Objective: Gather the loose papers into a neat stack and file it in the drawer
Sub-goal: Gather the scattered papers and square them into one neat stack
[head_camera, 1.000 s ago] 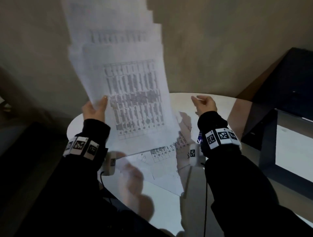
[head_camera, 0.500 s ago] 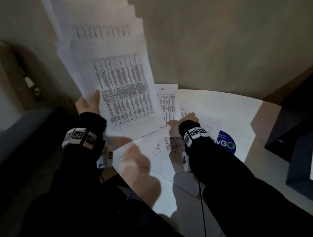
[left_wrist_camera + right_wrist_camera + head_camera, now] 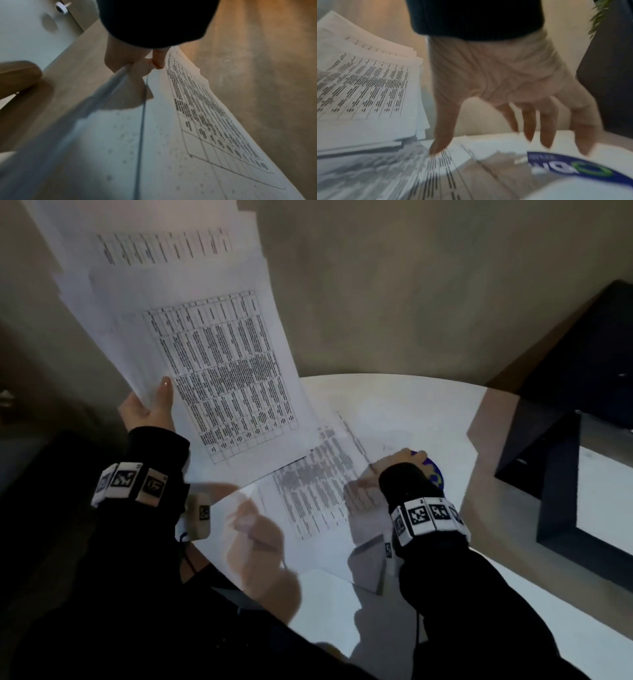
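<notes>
My left hand (image 3: 150, 409) holds a fanned stack of printed papers (image 3: 212, 364) raised above the table, thumb on top; in the left wrist view the stack (image 3: 171, 142) stretches away from the pinching fingers (image 3: 158, 59). A loose printed sheet (image 3: 318, 487) lies on the white round table (image 3: 411, 405). My right hand (image 3: 400, 460) is spread over that sheet's right edge, fingers straight and pointing down. In the right wrist view the fingertips (image 3: 440, 146) touch the loose sheet (image 3: 436, 169), with the held stack (image 3: 368, 88) at the left.
A round blue sticker (image 3: 433, 474) with a green logo lies on the table under my right hand, also seen as the sticker (image 3: 573, 166). A dark cabinet (image 3: 565, 446) stands to the right of the table. The floor is beige-grey.
My right hand has slid right along the table onto the loose sheet beside the blue sticker. The left hand still holds the stack up, slightly shifted.
</notes>
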### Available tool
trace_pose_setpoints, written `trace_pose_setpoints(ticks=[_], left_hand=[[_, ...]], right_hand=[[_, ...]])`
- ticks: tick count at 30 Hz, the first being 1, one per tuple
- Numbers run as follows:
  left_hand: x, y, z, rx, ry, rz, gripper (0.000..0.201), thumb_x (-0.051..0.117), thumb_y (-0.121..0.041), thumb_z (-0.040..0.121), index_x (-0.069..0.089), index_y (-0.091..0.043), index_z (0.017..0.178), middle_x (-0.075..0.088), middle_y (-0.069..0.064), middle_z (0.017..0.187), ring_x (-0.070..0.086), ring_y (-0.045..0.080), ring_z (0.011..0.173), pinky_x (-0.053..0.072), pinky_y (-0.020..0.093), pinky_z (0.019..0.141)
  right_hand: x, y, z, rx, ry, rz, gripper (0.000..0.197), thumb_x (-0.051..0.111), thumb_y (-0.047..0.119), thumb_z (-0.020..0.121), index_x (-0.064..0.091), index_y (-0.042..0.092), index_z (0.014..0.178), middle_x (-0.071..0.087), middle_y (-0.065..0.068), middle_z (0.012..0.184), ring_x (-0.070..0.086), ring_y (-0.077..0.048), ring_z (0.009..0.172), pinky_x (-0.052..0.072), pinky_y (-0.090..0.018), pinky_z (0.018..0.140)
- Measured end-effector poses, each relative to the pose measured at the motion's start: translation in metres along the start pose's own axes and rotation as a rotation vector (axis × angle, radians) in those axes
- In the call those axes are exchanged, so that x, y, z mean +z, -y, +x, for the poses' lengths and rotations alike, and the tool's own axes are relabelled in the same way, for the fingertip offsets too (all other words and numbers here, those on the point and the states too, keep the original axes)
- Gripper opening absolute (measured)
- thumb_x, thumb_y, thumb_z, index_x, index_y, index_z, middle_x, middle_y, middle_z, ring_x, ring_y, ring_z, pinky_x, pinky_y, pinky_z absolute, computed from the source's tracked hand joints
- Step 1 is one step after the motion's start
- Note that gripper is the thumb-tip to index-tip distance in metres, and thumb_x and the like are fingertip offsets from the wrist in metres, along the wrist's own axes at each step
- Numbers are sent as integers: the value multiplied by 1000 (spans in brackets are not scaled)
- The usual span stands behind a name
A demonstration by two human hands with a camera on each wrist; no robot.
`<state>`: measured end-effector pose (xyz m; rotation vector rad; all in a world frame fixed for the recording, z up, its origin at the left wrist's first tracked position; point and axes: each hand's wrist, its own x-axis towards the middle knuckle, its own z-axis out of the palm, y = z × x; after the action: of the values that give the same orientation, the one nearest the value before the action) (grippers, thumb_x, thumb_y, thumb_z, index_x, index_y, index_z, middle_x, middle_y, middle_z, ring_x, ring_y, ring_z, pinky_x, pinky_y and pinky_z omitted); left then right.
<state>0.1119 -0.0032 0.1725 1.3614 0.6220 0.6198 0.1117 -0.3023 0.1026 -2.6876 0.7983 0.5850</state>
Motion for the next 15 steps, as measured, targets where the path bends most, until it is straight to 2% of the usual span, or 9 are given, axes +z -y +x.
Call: trace_pose_setpoints(ticks=[1, 2, 3, 5, 7, 9, 11, 13, 15], left_hand=[[3, 5, 1, -9, 10, 9, 61, 59, -40, 90, 38, -10, 138, 53, 1, 109, 54, 15, 100, 45, 27, 89], [6, 6, -1, -17, 22, 21, 63, 60, -43, 88, 38, -11, 138, 55, 3, 110, 57, 18, 103, 46, 31, 92], [10, 9, -1, -18, 36, 31, 64, 61, -44, 87, 39, -10, 137, 57, 6, 113, 58, 21, 106, 47, 34, 96], [17, 13, -1, -16, 78, 48, 61, 61, -40, 88, 42, -7, 136, 59, 9, 115, 59, 23, 109, 47, 37, 101], [25, 15, -4, -14, 116, 65, 55, 60, -36, 90, 45, -5, 134, 56, 7, 108, 58, 21, 106, 46, 36, 100], [32, 17, -7, -16, 151, 78, 53, 59, -34, 91, 47, -4, 133, 55, 8, 107, 56, 20, 103, 46, 32, 97], [40, 18, -10, 4, 179, 97, 51, 58, -32, 92, 48, -1, 132, 59, 14, 116, 56, 20, 103, 45, 29, 90], [46, 20, -11, 12, 196, 119, 51, 58, -31, 93, 49, 0, 132, 59, 18, 125, 58, 24, 108, 43, 26, 86], [50, 22, -11, 7, 208, 155, 51, 57, -31, 93, 49, 1, 132, 59, 19, 128, 58, 29, 114, 42, 26, 85]], right_hand=[[9, -1, 8, 66, 1, 52, 111, 80, 67, 45, 45, 10, 134, 45, -12, 139, 48, -30, 124, 46, -41, 100], [22, 1, 22, 77, -16, 96, 136, 73, 82, 22, 46, 12, 135, 47, -12, 140, 48, -33, 126, 42, -48, 103], [34, 3, 33, 70, -2, 108, 147, 66, 88, 16, 43, 10, 139, 45, -15, 142, 46, -35, 129, 38, -52, 106], [43, 6, 30, 63, -13, 97, 135, 67, 82, 41, 31, 2, 143, 38, -21, 145, 41, -40, 131, 39, -52, 105], [40, 5, 20, 51, -29, 189, 95, 75, 56, 63, 43, 2, 135, 53, -17, 133, 54, -36, 118, 48, -46, 95], [35, 0, 20, 57, -23, 269, 57, 76, 32, 73, 57, 7, 120, 66, -11, 116, 64, -30, 105, 52, -42, 92], [27, -12, 20, 87, -10, 315, 42, 72, 30, 76, 61, 12, 113, 66, -9, 117, 62, -30, 109, 47, -44, 97], [17, -30, 16, 73, -45, 338, 39, 69, 37, 78, 62, 15, 110, 65, -12, 116, 59, -32, 110, 46, -45, 98], [-1, -49, 5, -14, -119, 439, 27, 60, 32, 88, 62, 11, 105, 65, -21, 96, 65, -33, 93, 52, -39, 81]])
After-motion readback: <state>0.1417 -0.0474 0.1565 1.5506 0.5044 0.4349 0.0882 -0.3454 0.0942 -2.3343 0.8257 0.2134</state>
